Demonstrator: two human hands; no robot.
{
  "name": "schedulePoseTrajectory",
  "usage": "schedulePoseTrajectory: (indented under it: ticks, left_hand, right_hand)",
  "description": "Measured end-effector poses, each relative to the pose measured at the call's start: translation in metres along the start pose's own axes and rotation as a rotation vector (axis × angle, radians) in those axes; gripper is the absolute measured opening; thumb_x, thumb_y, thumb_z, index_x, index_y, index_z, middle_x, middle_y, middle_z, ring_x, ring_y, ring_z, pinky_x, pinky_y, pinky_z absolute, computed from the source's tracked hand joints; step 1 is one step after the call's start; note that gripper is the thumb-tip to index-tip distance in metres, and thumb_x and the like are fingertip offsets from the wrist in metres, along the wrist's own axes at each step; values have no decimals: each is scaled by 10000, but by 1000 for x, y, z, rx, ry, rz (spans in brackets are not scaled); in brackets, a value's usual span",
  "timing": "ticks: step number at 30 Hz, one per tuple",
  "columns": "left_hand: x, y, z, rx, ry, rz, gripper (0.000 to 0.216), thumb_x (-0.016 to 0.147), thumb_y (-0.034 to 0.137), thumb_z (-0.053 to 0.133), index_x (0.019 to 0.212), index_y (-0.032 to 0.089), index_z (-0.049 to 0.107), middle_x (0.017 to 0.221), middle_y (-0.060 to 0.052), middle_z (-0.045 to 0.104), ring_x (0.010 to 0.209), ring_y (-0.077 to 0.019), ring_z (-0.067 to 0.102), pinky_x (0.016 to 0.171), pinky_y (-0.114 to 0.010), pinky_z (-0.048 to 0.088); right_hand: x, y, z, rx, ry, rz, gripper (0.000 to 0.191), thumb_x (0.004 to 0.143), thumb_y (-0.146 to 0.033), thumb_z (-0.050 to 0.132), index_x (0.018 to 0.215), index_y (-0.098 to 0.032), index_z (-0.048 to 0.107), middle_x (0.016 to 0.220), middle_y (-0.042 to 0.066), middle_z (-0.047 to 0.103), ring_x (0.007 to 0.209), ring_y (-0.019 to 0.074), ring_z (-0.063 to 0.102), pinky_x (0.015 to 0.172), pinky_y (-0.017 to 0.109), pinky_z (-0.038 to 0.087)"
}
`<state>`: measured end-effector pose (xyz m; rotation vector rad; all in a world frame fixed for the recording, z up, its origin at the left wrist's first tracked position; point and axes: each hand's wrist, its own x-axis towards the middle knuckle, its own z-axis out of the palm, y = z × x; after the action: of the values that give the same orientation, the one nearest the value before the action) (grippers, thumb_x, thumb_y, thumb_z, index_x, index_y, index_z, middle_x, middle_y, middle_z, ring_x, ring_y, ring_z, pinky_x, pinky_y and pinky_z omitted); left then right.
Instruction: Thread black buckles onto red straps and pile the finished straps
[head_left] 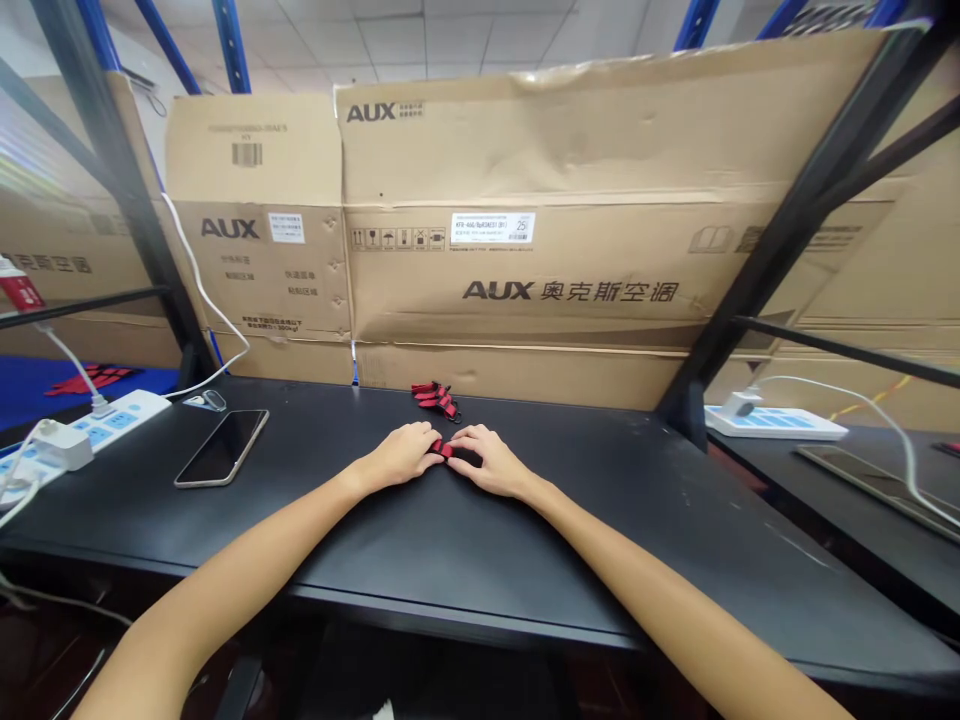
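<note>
My left hand [401,453] and my right hand [487,462] meet near the middle of the black table [540,560], fingertips almost touching. Between them is a small red-and-black fabric strap [442,449], held by the fingers of both hands, with most of it hidden. Just beyond my hands lies a small heap of similar red straps with dark metal clips [435,398], against the back of the table. A smartphone [222,448] lies face up to the left of my left hand.
Cardboard AUX air-conditioner boxes [517,270] stand along the table's back edge between dark metal shelf uprights. A white power strip [97,432] with a plugged-in charger and cables lies at the left end. Another power strip [772,423] sits on a neighbouring table to the right.
</note>
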<state>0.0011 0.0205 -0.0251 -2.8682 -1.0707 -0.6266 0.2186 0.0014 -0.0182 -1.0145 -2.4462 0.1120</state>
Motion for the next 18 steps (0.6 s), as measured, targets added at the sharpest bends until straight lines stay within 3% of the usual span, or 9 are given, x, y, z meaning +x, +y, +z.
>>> schedulePoseTrajectory:
  ticks: [4,11,18]
  left_hand:
    - [1,-3,-2,-78,24,21,284,839,423,549,999,190,584,939,-62,567,883,-202,531,807,-330,415]
    - [4,3,-7,-232,85,-28,393,752,505,627,978,188,571,916,-44,597,820,-185,534,775,-314,410]
    - [4,8,-9,-313,116,-79,405,762,524,605,967,176,577,862,-36,622,763,-163,560,719,-281,425]
  right_hand:
    - [2,-5,0,115,16,5,167,828,-338,560,931,-224,625,1029,61,615,967,207,536,849,369,409]
    - [4,-7,13,407,107,160,124,800,-279,539,892,-208,496,728,-30,523,594,118,446,593,253,392]
    - [9,-7,20,627,187,225,140,790,-315,527,851,-203,470,757,-31,486,609,108,433,598,246,393]
